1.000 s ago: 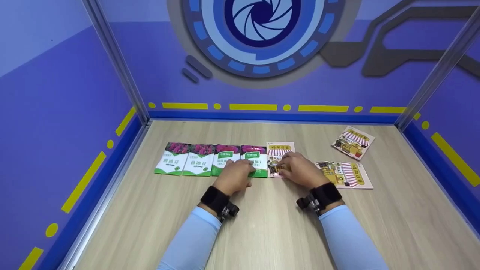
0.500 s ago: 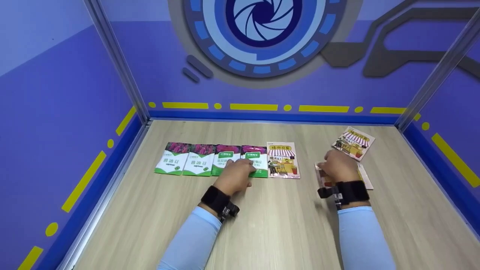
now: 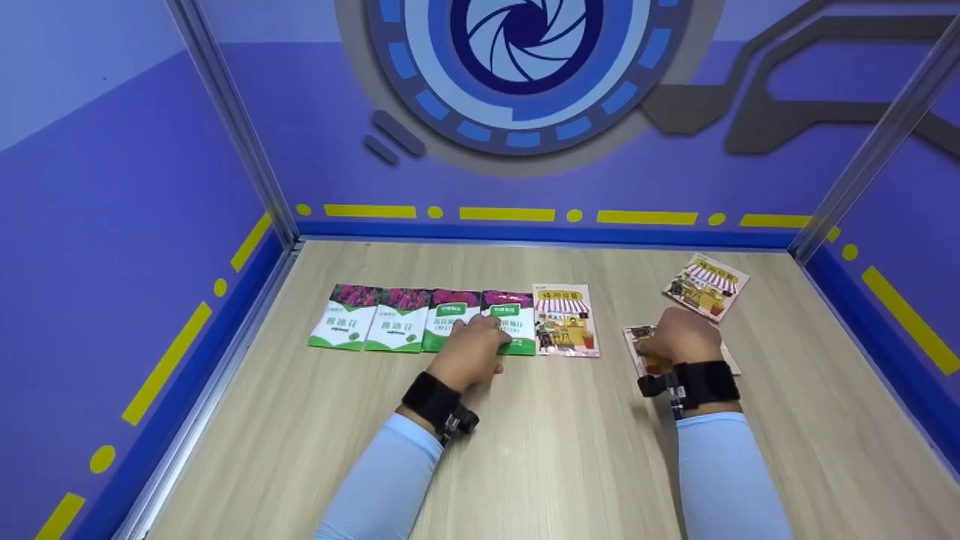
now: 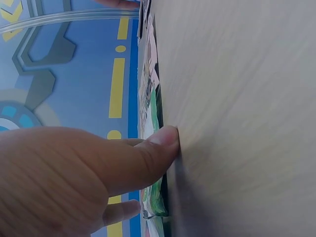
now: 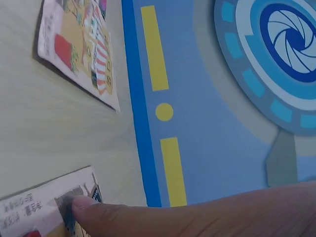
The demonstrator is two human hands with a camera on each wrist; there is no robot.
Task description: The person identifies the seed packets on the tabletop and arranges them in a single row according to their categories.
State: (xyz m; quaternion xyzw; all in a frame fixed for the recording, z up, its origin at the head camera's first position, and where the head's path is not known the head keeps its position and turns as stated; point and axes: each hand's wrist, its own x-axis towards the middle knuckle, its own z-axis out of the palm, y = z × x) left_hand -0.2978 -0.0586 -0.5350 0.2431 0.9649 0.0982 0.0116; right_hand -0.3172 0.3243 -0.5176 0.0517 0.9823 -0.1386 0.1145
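Four-sided seed packets lie flat in a row in the head view: two white and green ones with pink flowers (image 3: pixel 343 319), (image 3: pixel 397 321) at the left, then two greener ones, the outer being a green packet (image 3: pixel 520 311). My left hand (image 3: pixel 469 352) rests on the greener pair, thumb down at the table. A pink shop-printed packet (image 3: pixel 564 319) closes the row on the right. Further right, my right hand (image 3: pixel 684 339) holds a second pink packet (image 3: pixel 636 360), lying sideways and mostly covered. The right wrist view shows the thumb (image 5: pixel 86 205) on its face; the other fingers are hidden.
A third pink packet (image 3: pixel 706 287) lies tilted behind the right hand. Bare wooden table (image 3: pixel 555 450) stretches in front of the row. Blue printed panels (image 3: pixel 525 187) wall the table at the back and both sides.
My right hand has left the pink packet at the row's end and moved right onto the sideways one, which has since shifted slightly left. My left hand has stayed in place.
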